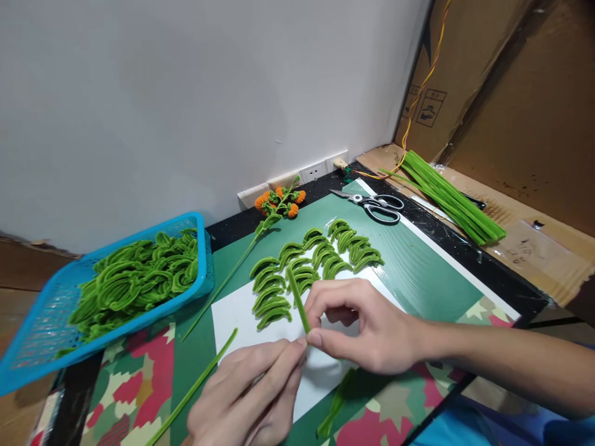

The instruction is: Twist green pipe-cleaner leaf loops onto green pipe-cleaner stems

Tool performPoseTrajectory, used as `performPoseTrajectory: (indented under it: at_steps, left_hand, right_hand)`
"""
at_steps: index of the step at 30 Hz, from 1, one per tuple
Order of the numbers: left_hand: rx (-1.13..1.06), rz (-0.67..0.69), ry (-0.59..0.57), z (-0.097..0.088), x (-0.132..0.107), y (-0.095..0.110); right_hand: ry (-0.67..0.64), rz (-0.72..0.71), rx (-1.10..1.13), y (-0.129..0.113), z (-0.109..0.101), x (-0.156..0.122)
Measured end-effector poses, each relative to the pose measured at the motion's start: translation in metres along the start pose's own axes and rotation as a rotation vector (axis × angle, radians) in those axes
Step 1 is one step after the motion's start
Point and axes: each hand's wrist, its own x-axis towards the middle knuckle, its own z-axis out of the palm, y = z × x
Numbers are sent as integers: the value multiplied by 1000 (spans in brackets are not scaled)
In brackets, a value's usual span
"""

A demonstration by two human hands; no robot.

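Right hand [367, 328] pinching, left hand [248, 393] — seemingly — curled

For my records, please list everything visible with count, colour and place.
Cardboard: several, brown, right
Sockets: several, white, on wall
Cable: one, yellow-red, right
Table: one, black, centre
Mat: one, green, centre
Paper: one, white, centre
Basket: one, blue, left
Curved pieces: many, green, on paper, in basket
Flower stem: one, green-orange, back
Scissors: one, grey-black, right
Bundle: one, green, right
Held strip: one, green, centre
Loose pieces: two, green, front
Left hand: one, front
Right hand: one, front
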Motion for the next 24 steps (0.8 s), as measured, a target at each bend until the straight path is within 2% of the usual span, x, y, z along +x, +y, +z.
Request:
performPoseTrajectory:
  at_steps: [2,4,7,10,13,16,21,24]
  left_hand:
    - [-1,-28,10,3,2,-2]
    - [-112,-139,72,8,7,-4]
    - [-456,-550,33,19,16,-5]
    - [-868,-928,-39,29,18,-6]
    - [-1109,-1156,-62,37,13,-7]
    - [-1175,-1203,-76,41,5,-8]
    - [-1207,-1112,-139,43,-5,-8]
    - [-1205,-1068,-168,43,-6,-7]
  right_hand:
    - [-47,233,176,2,0,3]
    - [-12,298,154,4,-1,4]
    - [117,118,-126,4,-4,4]
    - [139,-83,-334,7,-8,1]
    - [113,-195,-560,13,-13,0]
    - [44,-302,-782,18,-16,0]
    - [-74,-384,-937,18,-18,-3]
    - [-100,-451,-985,19,-17,-5]
